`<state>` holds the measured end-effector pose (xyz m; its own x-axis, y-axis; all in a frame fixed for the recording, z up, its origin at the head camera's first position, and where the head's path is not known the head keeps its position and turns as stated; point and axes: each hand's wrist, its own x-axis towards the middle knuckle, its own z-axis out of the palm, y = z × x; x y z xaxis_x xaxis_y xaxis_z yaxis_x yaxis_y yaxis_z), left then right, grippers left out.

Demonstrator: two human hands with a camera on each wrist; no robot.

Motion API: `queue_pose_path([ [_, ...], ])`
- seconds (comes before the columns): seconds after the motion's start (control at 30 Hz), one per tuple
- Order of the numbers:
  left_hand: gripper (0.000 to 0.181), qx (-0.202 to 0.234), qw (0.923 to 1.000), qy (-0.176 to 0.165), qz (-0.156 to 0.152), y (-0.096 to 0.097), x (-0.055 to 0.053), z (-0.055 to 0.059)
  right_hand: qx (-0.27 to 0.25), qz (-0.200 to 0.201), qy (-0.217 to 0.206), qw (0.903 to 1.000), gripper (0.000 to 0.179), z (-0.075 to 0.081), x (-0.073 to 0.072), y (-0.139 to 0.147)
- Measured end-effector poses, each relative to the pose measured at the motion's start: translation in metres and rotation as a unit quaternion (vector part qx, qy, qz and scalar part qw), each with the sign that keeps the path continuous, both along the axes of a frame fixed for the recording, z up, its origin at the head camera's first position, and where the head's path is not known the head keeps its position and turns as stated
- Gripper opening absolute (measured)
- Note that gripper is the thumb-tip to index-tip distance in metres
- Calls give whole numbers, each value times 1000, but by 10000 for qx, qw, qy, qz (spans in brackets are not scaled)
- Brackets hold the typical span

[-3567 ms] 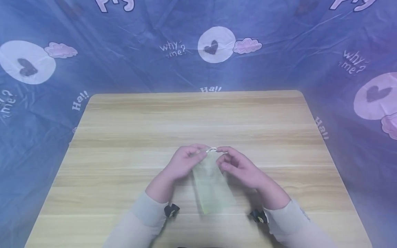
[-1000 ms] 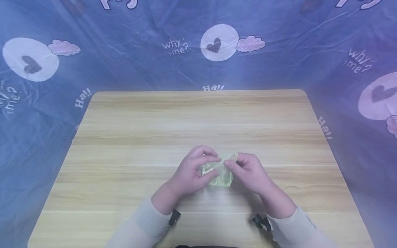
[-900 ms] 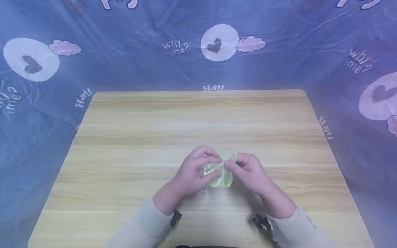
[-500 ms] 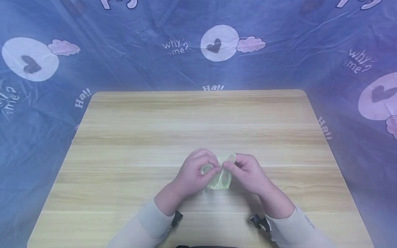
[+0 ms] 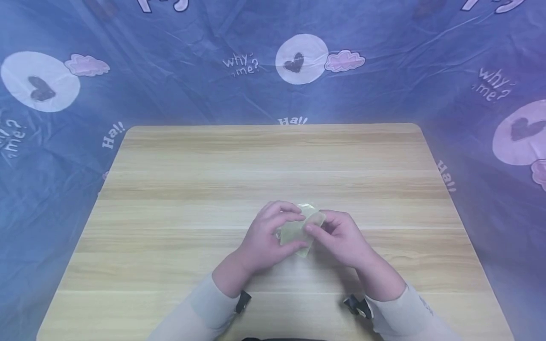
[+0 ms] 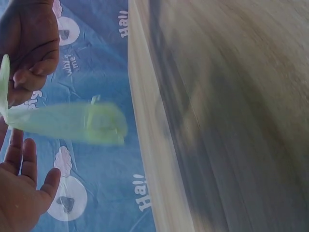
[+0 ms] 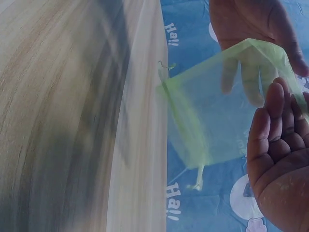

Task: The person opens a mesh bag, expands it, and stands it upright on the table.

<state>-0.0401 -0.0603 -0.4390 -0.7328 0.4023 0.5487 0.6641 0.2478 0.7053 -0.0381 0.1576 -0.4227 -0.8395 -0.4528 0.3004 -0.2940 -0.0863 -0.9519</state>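
A sheer light green drawstring pouch [image 5: 293, 231] is held up above the table between the two hands. With thumb and fingers, the right hand [image 5: 344, 239] pinches its edge. The left hand [image 5: 262, 239] has its thumb and fingers spread around the pouch's other side. In the right wrist view, the left fingers [image 7: 251, 82] show through the thin fabric, and cord ends [image 7: 199, 180] hang from the gathered end. Seen from the left wrist, the pouch [image 6: 58, 122] stretches out sideways, slightly blurred, with the right hand's curled fingers [image 6: 36, 72] above it.
A wood-grain table [image 5: 192, 189] lies beneath the hands. Behind it and at its sides hangs a blue printed cloth [image 5: 179, 80]. Black straps [image 5: 357, 305] sit at both sleeve cuffs.
The left hand's fingertips, together on the pouch half a second ago, have parted. The pouch, long and hanging down at first, now looks bunched and turned between the hands, its edge in the right hand.
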Motion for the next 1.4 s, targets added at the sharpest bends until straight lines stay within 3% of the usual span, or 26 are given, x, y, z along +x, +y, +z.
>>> queue_pose_path([
  [0.43, 32, 107, 9997, 207, -120, 0, -3, -2, 216, -338, -86, 9992, 10, 2, 1, -2],
  [0.7, 28, 352, 9987, 121, -342, 5, -2, -1, 235, -175, 49, 9996, 18, 3, 1, -3],
  [0.93, 10, 505, 9987, 27, -82, 12, 1, 1, 245, 8, 48, 9997, 19, 4, 2, -4],
  [1.0, 7, 469, 9988, -108, -44, 12, 1, 3, 322, -45, 47, 9995, 18, 5, 1, -3],
  [1.1, 6, 578, 9966, -574, -87, 12, 2, 6, 269, -253, 121, 9992, 24, 5, 0, -1],
  [1.27, 8, 1286, 9808, -1465, -39, 10, 3, 8, 29, -511, 497, 9974, 19, 5, 1, 1],
  [1.4, 6, 1542, 9741, -1654, 79, 10, 3, 8, 225, -629, 986, 9929, 31, 6, 1, -2],
])
